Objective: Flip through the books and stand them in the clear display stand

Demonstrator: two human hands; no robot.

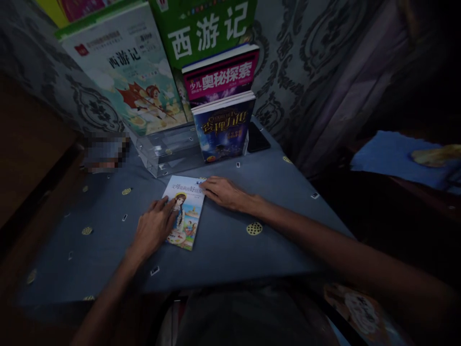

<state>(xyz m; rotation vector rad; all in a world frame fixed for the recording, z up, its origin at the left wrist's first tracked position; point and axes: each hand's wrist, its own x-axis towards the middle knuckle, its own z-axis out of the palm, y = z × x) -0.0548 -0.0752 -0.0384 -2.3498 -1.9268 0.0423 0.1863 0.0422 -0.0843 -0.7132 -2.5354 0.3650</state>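
Observation:
A thin book (187, 214) with a girl with dark braids on its cover lies on the cloth-covered table (230, 254). My left hand (154, 223) rests on the left side of the cover, its fingers stretched out and a little apart. At the upper right corner of the same book is my right hand (225, 193), fingers closed together on the edge. The fingertips hide part of the title there. Behind the book stands a clear plastic stand (162, 149) with larger books in it.
Upright in the stand are a pale-covered book (133, 72), a green book (209, 33), a magenta book (221, 79) and a dark blue book (225, 129). A black phone-like object (258, 138) lies right of them. A blurred item (104, 151) sits at the left. Patterned wallpaper (281, 57) rises behind.

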